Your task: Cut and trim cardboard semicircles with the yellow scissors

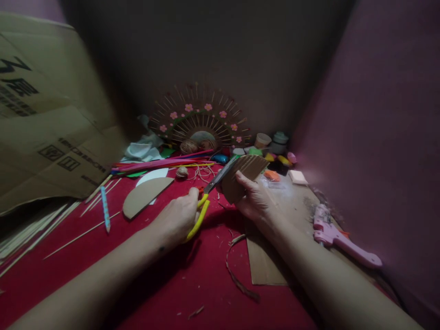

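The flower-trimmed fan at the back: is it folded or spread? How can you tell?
Spread. The fan radiates in a wide arch, with pink flowers curving across it.

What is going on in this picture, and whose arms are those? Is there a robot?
No robot here! Those arms belong to a person wearing a camera on their head. There is just one picture, looking forward and down at the hands.

The left hand holds yellow-handled scissors. The right hand holds a piece of brown cardboard, right by the blades.

On the red surface lie a blue pencil and a cardboard half-circle. A pink glue gun lies on the right, and a fan-shaped decoration stands behind.
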### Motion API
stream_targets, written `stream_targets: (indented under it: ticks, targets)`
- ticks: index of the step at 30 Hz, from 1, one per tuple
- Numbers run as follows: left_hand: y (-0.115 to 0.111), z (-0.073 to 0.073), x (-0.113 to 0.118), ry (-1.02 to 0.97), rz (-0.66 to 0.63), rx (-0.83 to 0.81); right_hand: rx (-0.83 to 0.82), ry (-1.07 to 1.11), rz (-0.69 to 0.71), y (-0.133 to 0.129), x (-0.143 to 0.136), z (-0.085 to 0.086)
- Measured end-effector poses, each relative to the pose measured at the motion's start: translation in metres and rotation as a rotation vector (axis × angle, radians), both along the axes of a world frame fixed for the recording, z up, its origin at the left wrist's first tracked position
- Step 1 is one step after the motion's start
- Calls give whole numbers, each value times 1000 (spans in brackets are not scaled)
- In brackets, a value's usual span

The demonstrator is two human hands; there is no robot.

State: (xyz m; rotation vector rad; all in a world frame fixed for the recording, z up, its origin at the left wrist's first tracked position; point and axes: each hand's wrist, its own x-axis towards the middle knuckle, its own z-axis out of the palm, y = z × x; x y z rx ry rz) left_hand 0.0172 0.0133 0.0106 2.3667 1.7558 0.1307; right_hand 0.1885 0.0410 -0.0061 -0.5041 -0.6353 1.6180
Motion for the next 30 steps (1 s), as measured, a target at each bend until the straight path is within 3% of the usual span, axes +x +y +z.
stream_targets:
  ticks: [9,19,30]
  targets:
    - [4,-3,-5,58,-62,54,30,1,18,4,4,-4]
    - [3,5,-4,146,-53,50,19,-1,-18,8,9,-2]
    - [8,-6,-9,100,-34,31,9,-101,22,9,11,-7]
